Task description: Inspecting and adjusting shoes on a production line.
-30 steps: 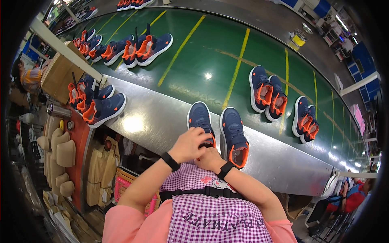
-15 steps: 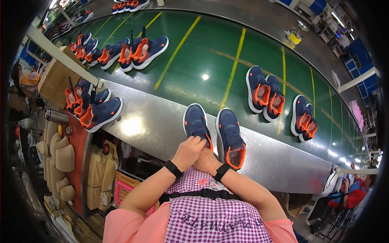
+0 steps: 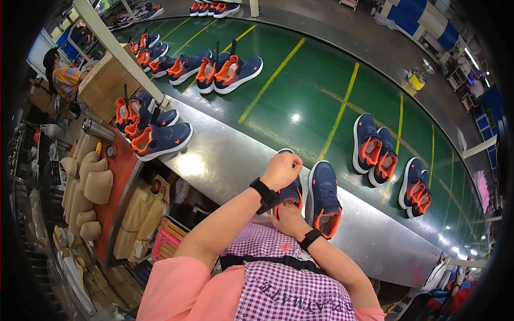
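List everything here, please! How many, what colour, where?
Navy and orange sneakers with white soles: two in front, four right, uncountable more left
Flat belt: one, green with yellow stripes, middle
Shiny metal ledge: one, silver, beside it
Cardboard box: one, brown, left
Cylindrical metal flask: one, silver, left
Rounded padded shapes: several, beige, left
Flat tabletop: one, red, left
Co-worker: one, orange striped top, left
Checked apron: one, purple and white, bottom
Left grip: one, black wristband, over the left front sneaker
Right grip: one, black wristband, at its opening
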A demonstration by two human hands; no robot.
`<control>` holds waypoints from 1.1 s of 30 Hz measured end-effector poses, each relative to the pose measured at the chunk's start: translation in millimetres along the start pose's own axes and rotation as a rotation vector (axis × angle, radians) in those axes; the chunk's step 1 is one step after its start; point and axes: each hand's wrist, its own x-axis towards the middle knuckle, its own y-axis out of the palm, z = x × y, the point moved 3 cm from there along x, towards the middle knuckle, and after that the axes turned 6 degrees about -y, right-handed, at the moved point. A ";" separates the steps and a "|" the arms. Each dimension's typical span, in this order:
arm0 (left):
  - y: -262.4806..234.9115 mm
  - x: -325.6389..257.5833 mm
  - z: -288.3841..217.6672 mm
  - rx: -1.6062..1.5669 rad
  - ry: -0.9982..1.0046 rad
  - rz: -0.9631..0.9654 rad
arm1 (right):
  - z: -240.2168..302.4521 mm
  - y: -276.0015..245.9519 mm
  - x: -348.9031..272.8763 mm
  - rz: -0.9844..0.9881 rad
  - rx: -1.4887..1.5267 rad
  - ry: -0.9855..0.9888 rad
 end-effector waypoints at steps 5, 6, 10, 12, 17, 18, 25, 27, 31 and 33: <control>-20.2 -22.7 23.6 -0.265 -0.366 0.351 | -1.5 -1.5 -0.1 0.003 -0.036 0.038; -20.5 -27.0 29.1 -0.309 -0.460 0.479 | -1.0 -2.1 0.7 -0.028 -0.047 0.025; -17.4 -34.2 40.1 -0.642 -0.557 0.445 | -7.6 -6.0 -0.6 -0.047 0.034 0.010; -12.9 -35.5 40.8 -0.672 -0.569 0.484 | -12.2 -11.0 -5.8 -0.108 0.059 -0.021; -3.9 -39.1 37.9 -0.560 -0.583 0.424 | -16.2 -20.9 -16.7 -0.108 0.236 -0.016; -4.5 -38.3 37.5 -0.564 -0.583 0.427 | -17.1 -20.9 -18.0 -0.113 0.245 -0.004; -3.0 -37.2 41.6 -0.463 -0.620 0.536 | -17.4 -25.9 -20.8 -0.136 0.305 0.006; -1.1 -40.1 47.1 -0.486 -0.658 0.567 | -18.1 -26.5 -20.7 -0.111 0.332 0.011; 8.5 -51.4 60.4 -0.598 -0.674 0.611 | -18.6 -27.4 -21.0 -0.143 0.346 0.008; 12.7 -56.5 63.9 -0.662 -0.708 0.613 | -21.0 -26.9 -20.5 -0.163 0.366 0.011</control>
